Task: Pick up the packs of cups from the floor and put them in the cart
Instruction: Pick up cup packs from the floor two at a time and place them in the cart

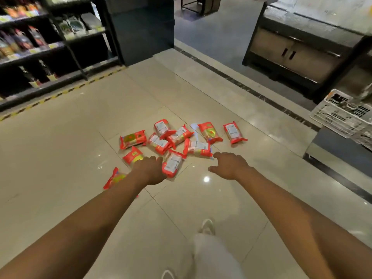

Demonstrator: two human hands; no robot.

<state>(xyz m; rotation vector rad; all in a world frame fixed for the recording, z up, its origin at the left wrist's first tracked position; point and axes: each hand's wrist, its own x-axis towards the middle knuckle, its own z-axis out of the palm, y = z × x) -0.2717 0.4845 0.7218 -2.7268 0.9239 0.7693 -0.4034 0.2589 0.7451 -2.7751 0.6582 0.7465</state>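
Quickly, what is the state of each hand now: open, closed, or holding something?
Left hand: open, holding nothing.
Right hand: open, holding nothing.

floor (pixel 80 137): glossy beige tile | stocked shelving (pixel 40 47) seen left | cabinet counter (pixel 298 51) seen right | white crate (pixel 342 113) stacked right

Floor (pixel 70 137): glossy beige tile, with a dark border strip (pixel 251 93) well beyond and right of the right fingers (pixel 218 155). About ten red packs of cups (pixel 160 144) lie loose on it, several overlapping. Pack A (pixel 172 165) sits just right of the left fingers (pixel 150 159), between both hands. Pack B (pixel 131 157) is at the left fingertips, contact unclear. Pack C (pixel 113 179) is left of the left wrist, half hidden by the forearm. Pack D (pixel 199 148) is just beyond the right fingers. The rest cluster farther out.
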